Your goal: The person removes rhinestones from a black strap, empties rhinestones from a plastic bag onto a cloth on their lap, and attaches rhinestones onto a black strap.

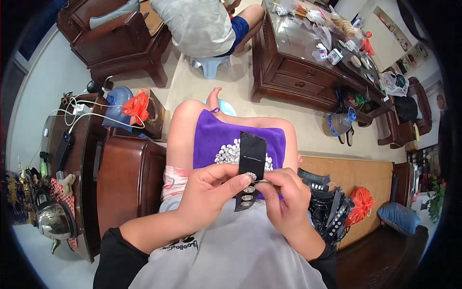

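A black fabric strip with several clear oval rhinestones along its lower part hangs between my hands, above my lap. My left hand is closed on the strip's left edge, its thumb against a rhinestone. From the right, my right hand pinches at the strip's other edge, near a rhinestone; whether its fingertips also hold something small I cannot make out. Beneath lies a purple cloth across my thighs, with a pile of loose clear rhinestones on it, partly hidden by the strip.
Black strips with rhinestones lie heaped on the woven bench seat at my right, beside a red plastic bag. A person sits ahead on a blue stool. A glass-topped table holds clutter; a kettle stands left.
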{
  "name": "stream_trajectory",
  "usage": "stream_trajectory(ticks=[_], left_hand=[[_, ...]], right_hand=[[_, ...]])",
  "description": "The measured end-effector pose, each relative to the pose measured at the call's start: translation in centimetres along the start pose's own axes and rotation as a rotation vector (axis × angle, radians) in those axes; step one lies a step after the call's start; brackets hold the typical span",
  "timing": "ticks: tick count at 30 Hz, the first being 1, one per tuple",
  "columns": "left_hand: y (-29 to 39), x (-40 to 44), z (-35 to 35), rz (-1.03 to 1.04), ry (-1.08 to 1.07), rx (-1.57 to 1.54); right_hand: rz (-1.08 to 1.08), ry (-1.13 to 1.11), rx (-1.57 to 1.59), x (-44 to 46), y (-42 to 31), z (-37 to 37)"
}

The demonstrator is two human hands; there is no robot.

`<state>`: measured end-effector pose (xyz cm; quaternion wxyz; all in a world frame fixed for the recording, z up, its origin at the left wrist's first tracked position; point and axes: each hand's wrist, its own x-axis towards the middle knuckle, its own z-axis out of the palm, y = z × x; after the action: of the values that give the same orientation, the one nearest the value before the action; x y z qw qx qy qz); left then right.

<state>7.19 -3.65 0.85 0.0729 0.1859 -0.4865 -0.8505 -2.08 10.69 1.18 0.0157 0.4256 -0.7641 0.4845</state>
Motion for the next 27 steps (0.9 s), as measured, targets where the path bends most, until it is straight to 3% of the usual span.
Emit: stream_trajectory(ticks=[8,12,22,27], left_hand=[[-1.1,0.2,-0.3,0.156,-0.007,0.189],[-1.3,0.3,-0.7,0.365,-0.046,0.377],[-0.1,-0.1,-0.6,0.102,0.006,0.259],[0.3,-0.1,-0.2,0.095,0.029,0.296]], right_hand=[[0.096,-0.024,0.02,-0.1,-0.3,-0.2],[0.168,-0.052,0.102,-0.1,-0.4,-0.2],[0.154,-0.07,0.109,0.3,-0.8,-1.1],[0.163,-0.075,0.103,0.1,-0.8,-1.2]])
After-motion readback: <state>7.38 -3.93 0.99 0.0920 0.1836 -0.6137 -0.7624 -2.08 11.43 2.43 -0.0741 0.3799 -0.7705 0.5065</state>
